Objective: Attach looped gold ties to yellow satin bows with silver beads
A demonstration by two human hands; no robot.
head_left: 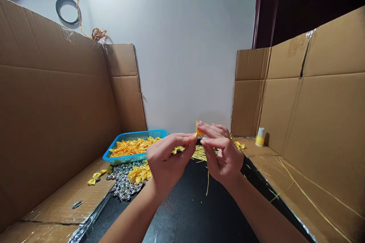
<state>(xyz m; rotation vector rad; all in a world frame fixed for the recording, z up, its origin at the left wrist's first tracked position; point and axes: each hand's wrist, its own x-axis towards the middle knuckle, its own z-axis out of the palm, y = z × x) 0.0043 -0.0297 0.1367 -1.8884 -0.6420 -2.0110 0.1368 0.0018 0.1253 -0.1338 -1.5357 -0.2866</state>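
Observation:
A small yellow ribbon bow (199,130) is raised above the dark work surface, between the fingertips of both hands. My left hand (169,156) pinches it from the left with thumb and index finger. From the right, the fingertips of my right hand (225,155) close against the same bow, thumb and index almost together. The fingers partly cover the bow. Below them lies a bundle of thin gold-yellow ties (199,153), and one loose strand (207,186) hangs down or lies under the right hand; I cannot tell which.
A blue basket (106,156) full of orange-yellow bows stands at left. Silver beads (122,186) and several yellow bows (139,174) lie in front. Cardboard walls (54,121) enclose both sides. A thread spool (260,137) stands at right near loose strands (305,205).

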